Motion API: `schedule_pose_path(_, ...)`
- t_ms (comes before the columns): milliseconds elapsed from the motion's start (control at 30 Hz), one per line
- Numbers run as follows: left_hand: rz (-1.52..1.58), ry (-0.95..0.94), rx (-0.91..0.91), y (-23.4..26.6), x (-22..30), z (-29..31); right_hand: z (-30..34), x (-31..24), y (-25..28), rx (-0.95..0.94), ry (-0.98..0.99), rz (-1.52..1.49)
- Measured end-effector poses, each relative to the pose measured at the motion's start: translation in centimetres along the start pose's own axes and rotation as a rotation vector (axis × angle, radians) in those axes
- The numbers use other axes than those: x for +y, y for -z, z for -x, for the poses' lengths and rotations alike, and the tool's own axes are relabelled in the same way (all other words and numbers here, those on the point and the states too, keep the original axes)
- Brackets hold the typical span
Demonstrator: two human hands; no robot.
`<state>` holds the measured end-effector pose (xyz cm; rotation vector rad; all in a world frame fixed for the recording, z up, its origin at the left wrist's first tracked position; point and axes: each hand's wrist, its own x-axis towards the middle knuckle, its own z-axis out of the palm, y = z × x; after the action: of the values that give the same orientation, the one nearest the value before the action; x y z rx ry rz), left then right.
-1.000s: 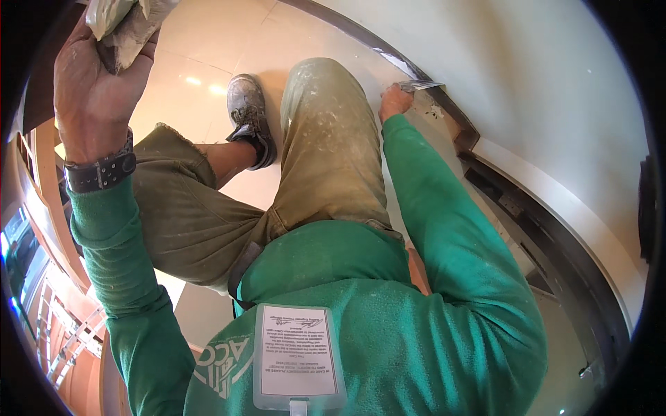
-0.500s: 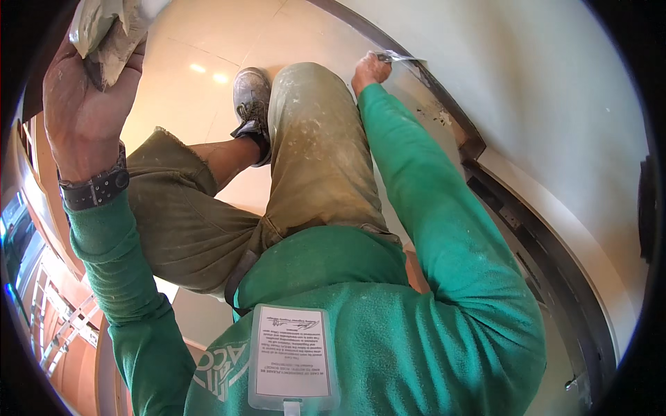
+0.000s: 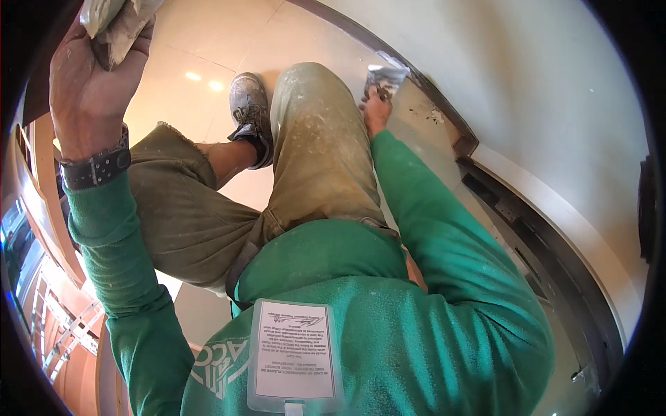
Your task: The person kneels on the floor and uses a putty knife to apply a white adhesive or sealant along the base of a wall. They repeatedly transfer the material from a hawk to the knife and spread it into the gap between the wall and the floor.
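Observation:
Raised at the upper left, my left hand (image 3: 97, 104) is closed around a flat, putty-smeared piece (image 3: 128, 31), pale and greyish-white. Its far end is cut off by the picture's edge, so I cannot tell its exact kind. My right hand (image 3: 377, 114) grips a putty knife (image 3: 388, 78), whose broad metal blade carries white smears. That blade is close to the dark skirting (image 3: 433, 90) at the foot of the pale wall (image 3: 541, 90); whether it touches is unclear.
Beige floor tiles (image 3: 201, 41) lie ahead, with my dusty shoe (image 3: 250, 104) and bent knee (image 3: 312, 118) between my hands. Dark crumbs (image 3: 433, 114) lie beside the skirting. A dark slotted strip (image 3: 513, 208) runs along the right. At the lower left is a ladder (image 3: 52, 333).
My right hand has drawn back from the skirting toward me, and the knife has turned so its blade face shows. My left hand has shifted slightly right with its piece.

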<state>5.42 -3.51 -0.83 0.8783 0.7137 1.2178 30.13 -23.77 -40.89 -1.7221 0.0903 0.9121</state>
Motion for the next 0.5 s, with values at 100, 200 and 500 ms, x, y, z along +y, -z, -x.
schedule_pose_path(100, -0.007, -0.017, 0.012, 0.0, 0.1, 0.2, 1.4, 0.6, 4.0, 0.119, 0.003, -0.003)
schedule_pose_path(200, -0.026, -0.042, 0.011, -0.1, 0.1, 0.3, 2.1, -0.2, 6.3, 0.187, 0.002, -0.025)
schedule_pose_path(500, -0.065, -0.042, -0.08, 0.8, 0.1, -0.3, -0.1, -2.2, 7.6, -0.009, -0.327, -0.589)
